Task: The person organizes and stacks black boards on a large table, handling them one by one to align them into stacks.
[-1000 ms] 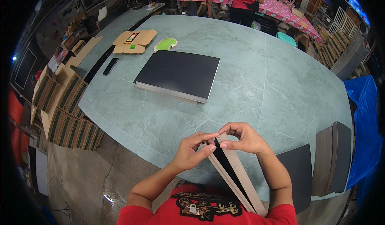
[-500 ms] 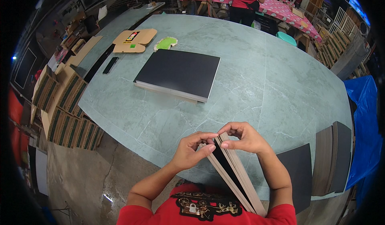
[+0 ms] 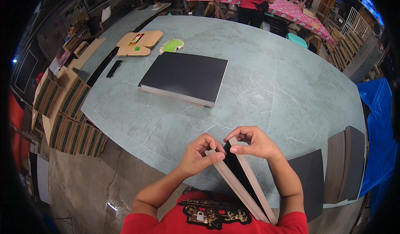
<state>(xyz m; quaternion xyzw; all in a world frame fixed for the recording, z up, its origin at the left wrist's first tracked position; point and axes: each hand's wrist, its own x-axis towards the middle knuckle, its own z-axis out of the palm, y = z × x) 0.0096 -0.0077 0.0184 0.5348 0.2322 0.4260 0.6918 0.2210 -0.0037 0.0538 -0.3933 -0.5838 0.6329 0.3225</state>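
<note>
Near my body stands a stack of thin black-faced boards with greyish-beige edges, parted at the far end into two bunches. My left hand (image 3: 200,155) pinches the top corner of the left bunch of boards (image 3: 235,184) between thumb and fingers. The right bunch of boards (image 3: 251,171) has its corner gripped by my right hand (image 3: 255,143). A black face shows in the narrow V between them, and the bunches come close together near my shirt. Farther off, a flat stack of black boards (image 3: 183,75) with pale edges lies on the green marbled table (image 3: 300,96).
A phone (image 3: 114,69), a cut cardboard piece (image 3: 151,37) and a green pad (image 3: 170,46) lie at the far left. More black boards (image 3: 309,179) and grey-edged stacks (image 3: 336,167) sit at right by a blue tarp (image 3: 377,121). Cardboard cartons (image 3: 75,98) stand left; a person (image 3: 256,2) is behind.
The gap between the two bunches has widened at the far end. My hands have moved slightly apart, and the boards near the right hand are gathered more tightly.
</note>
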